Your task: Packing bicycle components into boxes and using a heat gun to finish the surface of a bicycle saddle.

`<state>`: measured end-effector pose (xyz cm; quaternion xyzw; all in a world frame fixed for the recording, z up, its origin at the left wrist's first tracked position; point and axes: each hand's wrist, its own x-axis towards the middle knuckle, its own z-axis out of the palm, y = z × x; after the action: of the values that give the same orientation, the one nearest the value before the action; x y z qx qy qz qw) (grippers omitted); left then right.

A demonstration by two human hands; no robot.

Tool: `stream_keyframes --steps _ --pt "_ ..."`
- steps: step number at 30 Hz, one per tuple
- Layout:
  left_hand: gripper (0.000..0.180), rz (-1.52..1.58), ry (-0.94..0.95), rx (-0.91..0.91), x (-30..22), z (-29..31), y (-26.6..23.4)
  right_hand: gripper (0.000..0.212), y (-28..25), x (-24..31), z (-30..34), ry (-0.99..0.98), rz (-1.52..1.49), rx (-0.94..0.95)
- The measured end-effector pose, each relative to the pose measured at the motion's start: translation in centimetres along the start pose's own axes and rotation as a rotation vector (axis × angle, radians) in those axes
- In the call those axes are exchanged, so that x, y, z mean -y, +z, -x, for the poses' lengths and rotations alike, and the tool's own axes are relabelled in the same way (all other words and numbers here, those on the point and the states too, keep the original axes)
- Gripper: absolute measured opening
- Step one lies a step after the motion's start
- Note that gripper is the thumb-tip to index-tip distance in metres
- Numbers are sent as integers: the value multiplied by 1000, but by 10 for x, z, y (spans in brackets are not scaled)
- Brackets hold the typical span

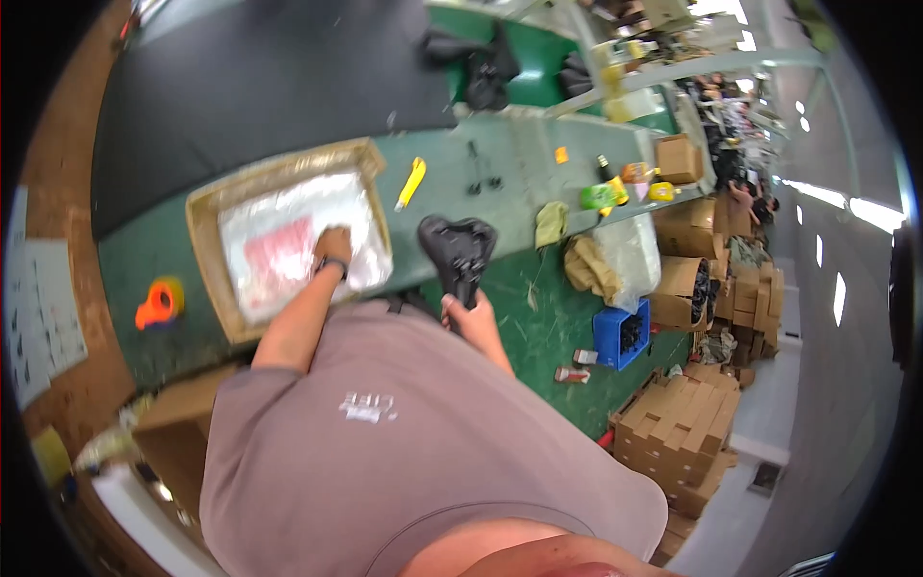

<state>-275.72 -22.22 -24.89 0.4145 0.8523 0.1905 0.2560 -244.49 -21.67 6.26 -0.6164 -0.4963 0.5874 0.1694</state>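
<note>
The left hand [334, 244] lies flat on clear plastic packets with a red label inside an open cardboard box [207, 252] on the green counter [144, 260]. The right hand [468, 313] grips what appears to be a black bicycle saddle [457, 242] at the counter's near edge.

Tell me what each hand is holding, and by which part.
The right hand grips a black bicycle saddle by its underside rails. The left hand rests on plastic bags, grip unclear.

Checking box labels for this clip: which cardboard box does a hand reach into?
The wide shallow box on the green table: the left hand presses plastic bags inside it. The others sit far right, untouched.
</note>
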Motion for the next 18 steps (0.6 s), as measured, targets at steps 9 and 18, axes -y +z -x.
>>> stream_keyframes --steps 9,18 --pt "25 789 -319 134 60 6 -14 91 98 -6 -91 -565 598 252" --pt "10 670 205 -428 -21 86 -166 85 122 -23 -117 -836 1138 253"
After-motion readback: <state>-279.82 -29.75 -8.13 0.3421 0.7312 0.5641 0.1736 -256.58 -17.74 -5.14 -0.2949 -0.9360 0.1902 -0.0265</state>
